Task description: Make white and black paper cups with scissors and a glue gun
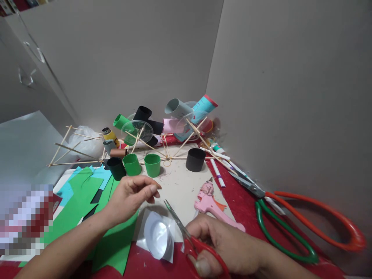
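Observation:
My right hand (pixel 229 248) grips small red-handled scissors (pixel 186 236) at the bottom, blades pointing up and left. Just left of the blades lies a clear plastic piece with a round shape (pixel 157 236) on the table. My left hand (pixel 130 195) hovers above the green paper sheets (pixel 84 201), its fingers curled toward the thumb with nothing visible between them. Two green paper cylinders (pixel 152 165) and a black one (pixel 116 168) stand just beyond that hand.
A pink glue gun (pixel 212 203) lies right of centre. Large scissors with an orange and a green handle (pixel 290 224) lie at the right by the wall. A black cylinder (pixel 195 159), wooden stick frames (pixel 171 153), markers and paper tubes fill the corner.

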Demonstrator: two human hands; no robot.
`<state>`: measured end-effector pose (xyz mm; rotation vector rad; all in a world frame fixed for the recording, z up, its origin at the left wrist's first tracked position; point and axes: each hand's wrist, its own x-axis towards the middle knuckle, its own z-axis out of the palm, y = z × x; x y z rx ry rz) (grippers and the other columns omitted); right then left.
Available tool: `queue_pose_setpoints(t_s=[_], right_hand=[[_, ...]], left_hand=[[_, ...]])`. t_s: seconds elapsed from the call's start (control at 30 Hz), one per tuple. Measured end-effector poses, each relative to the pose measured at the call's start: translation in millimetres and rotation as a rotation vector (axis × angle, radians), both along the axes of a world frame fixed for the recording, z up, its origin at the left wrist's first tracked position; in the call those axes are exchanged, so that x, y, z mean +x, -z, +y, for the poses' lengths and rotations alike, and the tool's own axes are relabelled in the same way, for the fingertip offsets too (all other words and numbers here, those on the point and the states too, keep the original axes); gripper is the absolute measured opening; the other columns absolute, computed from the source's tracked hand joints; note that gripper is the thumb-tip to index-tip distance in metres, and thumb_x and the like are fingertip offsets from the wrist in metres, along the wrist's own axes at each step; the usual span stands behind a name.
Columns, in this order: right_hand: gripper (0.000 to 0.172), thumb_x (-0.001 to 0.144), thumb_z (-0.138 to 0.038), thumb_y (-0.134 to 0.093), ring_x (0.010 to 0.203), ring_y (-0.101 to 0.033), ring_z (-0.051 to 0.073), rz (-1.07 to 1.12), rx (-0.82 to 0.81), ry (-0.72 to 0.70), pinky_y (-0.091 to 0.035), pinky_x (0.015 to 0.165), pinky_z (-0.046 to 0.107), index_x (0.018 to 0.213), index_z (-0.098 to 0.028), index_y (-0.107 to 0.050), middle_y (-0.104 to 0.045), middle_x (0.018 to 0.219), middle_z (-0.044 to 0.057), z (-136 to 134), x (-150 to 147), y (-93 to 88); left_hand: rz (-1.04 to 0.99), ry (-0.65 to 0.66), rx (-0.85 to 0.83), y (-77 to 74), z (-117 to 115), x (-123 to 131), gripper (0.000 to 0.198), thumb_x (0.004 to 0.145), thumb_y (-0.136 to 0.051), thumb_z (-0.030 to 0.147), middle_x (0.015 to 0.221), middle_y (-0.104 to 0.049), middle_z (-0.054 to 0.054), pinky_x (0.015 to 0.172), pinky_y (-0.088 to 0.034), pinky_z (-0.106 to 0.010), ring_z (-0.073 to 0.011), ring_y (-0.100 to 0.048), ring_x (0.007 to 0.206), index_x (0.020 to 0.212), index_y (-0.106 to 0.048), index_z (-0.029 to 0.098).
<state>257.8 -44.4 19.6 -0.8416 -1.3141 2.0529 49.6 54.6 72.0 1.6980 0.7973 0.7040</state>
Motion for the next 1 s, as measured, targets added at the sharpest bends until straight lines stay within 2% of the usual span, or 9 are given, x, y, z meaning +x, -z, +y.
queue_pose_setpoints(t_s=[0.07, 0.13, 0.3, 0.43, 0.53, 0.63, 0.77, 0.87, 1.0], right_hand=[[0.053, 0.059, -0.057, -0.083, 0.038, -0.037, 0.001, 0.016, 0.013, 0.034, -0.028, 0.035, 0.012, 0.06, -0.012, -0.056, -0.049, 0.049, -0.006, 0, 0, 1.1], [0.058, 0.056, -0.064, -0.082, 0.035, -0.037, 0.002, 0.034, 0.017, 0.063, -0.027, 0.032, 0.014, 0.062, -0.012, -0.057, -0.049, 0.048, -0.006, 1, 1, 2.6], [0.062, 0.053, -0.07, -0.08, 0.039, -0.035, 0.003, 0.069, 0.074, 0.072, -0.026, 0.037, 0.016, 0.061, -0.012, -0.057, -0.046, 0.048, -0.006, 2, -1, 2.1], [0.06, 0.056, -0.066, -0.081, 0.048, -0.038, 0.004, 0.08, 0.196, 0.074, -0.032, 0.047, 0.018, 0.059, -0.012, -0.056, -0.05, 0.055, -0.004, 0, -3, 5.6], [0.057, 0.05, -0.06, -0.087, 0.049, -0.042, 0.005, 0.066, 0.155, 0.063, -0.035, 0.046, 0.017, 0.069, -0.012, -0.063, -0.055, 0.059, -0.004, -1, -2, 11.6], [0.058, 0.045, -0.053, -0.092, 0.04, -0.042, 0.004, 0.1, 0.024, 0.057, -0.032, 0.037, 0.014, 0.076, -0.012, -0.067, -0.057, 0.055, -0.004, -1, 0, 14.5], [0.052, 0.062, -0.059, -0.082, 0.026, -0.038, 0.004, 0.29, -0.082, 0.03, -0.028, 0.028, 0.013, 0.073, -0.011, -0.065, -0.055, 0.044, -0.003, 3, 3, 13.3], [0.046, 0.076, -0.058, -0.073, 0.027, -0.04, 0.005, 0.382, 0.014, 0.288, -0.033, 0.03, 0.012, 0.079, -0.014, -0.064, -0.058, 0.045, -0.003, 4, 5, 9.4], [0.024, 0.086, -0.041, -0.069, 0.037, -0.046, 0.004, 0.153, 0.398, 0.75, -0.038, 0.04, 0.012, 0.088, -0.017, -0.067, -0.058, 0.05, -0.004, -3, 6, -1.3]], left_hand=[[-0.043, -0.054, 0.001, 1.1, 5, -2, 0.034, 0.088, -0.064, 0.042, 0.063, -0.067, -0.002, 0.057, -0.046, -0.021, -0.0093, -0.058, 0.056, 0.068, -0.065, 0.014], [-0.073, -0.035, -0.035, 1.3, 4, -3, 0.042, 0.091, -0.059, 0.045, 0.062, -0.067, -0.003, 0.056, -0.045, -0.02, -0.0087, -0.058, 0.053, 0.063, -0.062, 0.013], [-0.123, 0.224, -0.401, -1.1, -20, 9, 0.038, 0.077, -0.074, 0.049, 0.086, -0.073, -0.008, 0.052, -0.048, -0.021, -0.0092, -0.062, 0.051, 0.091, -0.07, 0.014], [-0.139, 0.282, -0.603, -0.2, -35, 25, 0.035, 0.07, -0.081, 0.044, 0.06, -0.067, -0.002, 0.046, -0.045, -0.016, -0.0069, -0.057, 0.045, 0.078, -0.069, 0.012], [-0.155, 0.305, -0.639, 3.1, -38, 33, 0.035, 0.07, -0.081, 0.044, 0.052, -0.063, -0.001, 0.044, -0.044, -0.015, -0.0063, -0.055, 0.043, 0.073, -0.069, 0.011], [-0.204, 0.304, -0.618, 5.4, -41, 34, 0.032, 0.072, -0.081, 0.042, 0.054, -0.064, -0.001, 0.046, -0.045, -0.016, -0.0068, -0.056, 0.044, 0.073, -0.07, 0.011], [-0.327, 0.149, -0.461, 1.2, -40, 27, 0.023, 0.079, -0.076, 0.036, 0.057, -0.067, 0.0, 0.05, -0.046, -0.014, -0.0059, -0.058, 0.047, 0.077, -0.071, 0.014], [-0.408, -0.041, -0.282, -6.2, -31, 21, 0.019, 0.082, -0.074, 0.033, 0.059, -0.067, 0.002, 0.054, -0.048, -0.015, -0.006, -0.06, 0.051, 0.077, -0.07, 0.016], [-0.313, -0.147, -0.123, -12.1, -22, 22, 0.017, 0.082, -0.072, 0.028, 0.06, -0.066, 0.001, 0.057, -0.05, -0.017, -0.0083, -0.062, 0.054, 0.071, -0.069, 0.015]])
